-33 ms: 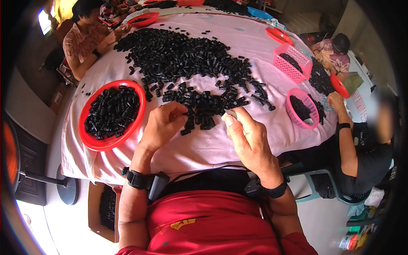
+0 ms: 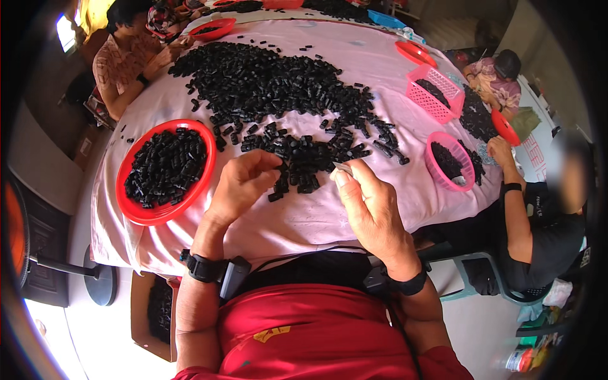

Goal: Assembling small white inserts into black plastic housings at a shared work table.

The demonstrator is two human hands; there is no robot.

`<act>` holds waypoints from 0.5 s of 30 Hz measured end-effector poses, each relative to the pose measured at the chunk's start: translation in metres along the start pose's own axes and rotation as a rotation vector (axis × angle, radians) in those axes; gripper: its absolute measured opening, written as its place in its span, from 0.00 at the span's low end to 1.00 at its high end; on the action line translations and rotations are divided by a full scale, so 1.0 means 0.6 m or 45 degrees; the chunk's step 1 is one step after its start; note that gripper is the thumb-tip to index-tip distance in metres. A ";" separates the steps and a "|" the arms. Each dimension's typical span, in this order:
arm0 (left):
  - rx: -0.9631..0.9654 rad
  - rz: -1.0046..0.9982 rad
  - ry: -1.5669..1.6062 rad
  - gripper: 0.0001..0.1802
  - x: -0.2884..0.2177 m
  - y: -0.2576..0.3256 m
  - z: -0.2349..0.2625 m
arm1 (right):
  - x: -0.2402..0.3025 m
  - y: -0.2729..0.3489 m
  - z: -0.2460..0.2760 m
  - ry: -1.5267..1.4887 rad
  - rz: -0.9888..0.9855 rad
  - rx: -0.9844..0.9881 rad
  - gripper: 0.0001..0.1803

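The left hand [image 2: 244,180] sits just left of frame centre, its fingers curled inward with the tips bunched at the near fringe of the pile of small black pieces [image 2: 285,95]; whether a piece is pinched between them cannot be told. The right hand [image 2: 370,202], just right of centre, has thumb and forefinger pressed together on a small pale tool [image 2: 342,168] whose tip points toward the same fringe. A narrow gap of pink tablecloth [image 2: 304,221] lies between the two hands, and a wider bare band runs from them down to the table's near edge at lower centre.

The pile spreads from the fingertips up to the upper middle of the frame. At centre left, a red round tray [image 2: 130,209] full of black pieces lies close to the table's left edge, with bare cloth between it and the left hand. At centre right, a pink basket [image 2: 465,183] sits near the right edge, where another person's hand [image 2: 497,151] rests.
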State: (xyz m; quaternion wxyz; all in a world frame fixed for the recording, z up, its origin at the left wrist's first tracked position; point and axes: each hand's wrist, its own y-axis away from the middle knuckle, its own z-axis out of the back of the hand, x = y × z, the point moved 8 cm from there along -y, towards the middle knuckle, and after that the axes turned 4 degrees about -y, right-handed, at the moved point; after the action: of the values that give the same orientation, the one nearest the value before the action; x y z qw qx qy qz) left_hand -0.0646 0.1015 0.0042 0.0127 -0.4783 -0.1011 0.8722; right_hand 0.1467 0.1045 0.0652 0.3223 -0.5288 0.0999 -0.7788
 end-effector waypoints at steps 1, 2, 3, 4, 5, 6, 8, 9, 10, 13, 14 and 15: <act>0.073 0.114 0.482 0.11 -0.005 0.003 -0.008 | -0.004 0.000 -0.001 0.010 -0.083 0.050 0.10; 0.151 0.227 0.965 0.11 -0.011 0.007 -0.020 | -0.009 0.001 -0.002 0.022 -0.167 0.097 0.10; 0.287 0.212 1.220 0.11 -0.029 0.010 -0.029 | -0.005 0.002 -0.003 0.029 -0.170 0.094 0.10; 0.354 0.187 1.356 0.13 -0.042 0.014 -0.036 | 0.004 0.001 -0.006 -0.057 -0.123 0.077 0.10; 0.423 0.161 1.491 0.14 -0.056 0.019 -0.043 | 0.012 0.002 -0.007 -0.141 -0.075 0.059 0.11; 0.429 0.160 1.496 0.14 -0.063 0.022 -0.048 | 0.011 0.003 -0.011 -0.222 -0.068 0.075 0.13; 0.484 0.131 1.520 0.15 -0.080 0.030 -0.060 | 0.012 0.005 -0.015 -0.280 0.018 0.071 0.12; 0.488 0.133 1.524 0.15 -0.084 0.032 -0.064 | 0.012 0.006 -0.016 -0.332 0.027 0.070 0.12; 0.531 0.134 1.579 0.15 -0.091 0.036 -0.071 | 0.011 0.006 -0.016 -0.328 0.022 0.069 0.12; 0.602 0.149 1.672 0.14 -0.099 0.041 -0.079 | 0.023 0.005 -0.007 -0.326 0.096 0.026 0.11; 0.586 0.161 1.635 0.14 -0.099 0.041 -0.079 | 0.021 0.004 -0.007 -0.305 0.056 0.054 0.11; 0.570 0.173 1.597 0.14 -0.098 0.040 -0.079 | 0.019 0.004 -0.008 -0.284 0.016 0.082 0.10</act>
State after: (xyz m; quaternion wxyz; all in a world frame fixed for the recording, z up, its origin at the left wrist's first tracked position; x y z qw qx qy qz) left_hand 0.0088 0.0787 0.0239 0.1130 -0.8860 0.1394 0.4276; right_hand 0.1410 0.0947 0.0705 0.3529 -0.6011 0.0416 -0.7159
